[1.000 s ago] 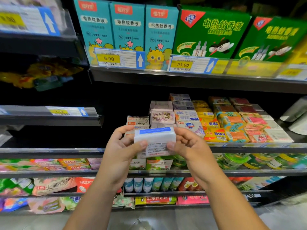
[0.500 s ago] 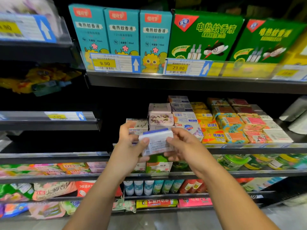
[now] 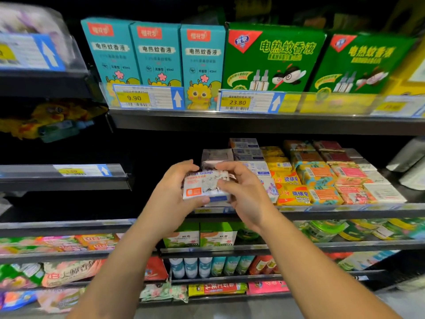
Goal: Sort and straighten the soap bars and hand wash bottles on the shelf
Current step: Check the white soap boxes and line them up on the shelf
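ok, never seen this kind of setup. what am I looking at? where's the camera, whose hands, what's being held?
No robot here: a person works with bare hands, and every picture comes from one wide-angle camera worn on their head, looking forward and down. The left hand and right hand together hold a white boxed soap bar printed "Goat Soap", in front of the soap shelf. On that shelf lie stacked soap packs, among them yellow sulfur soap packs. The shelf above carries teal boxes and green boxes behind price tags.
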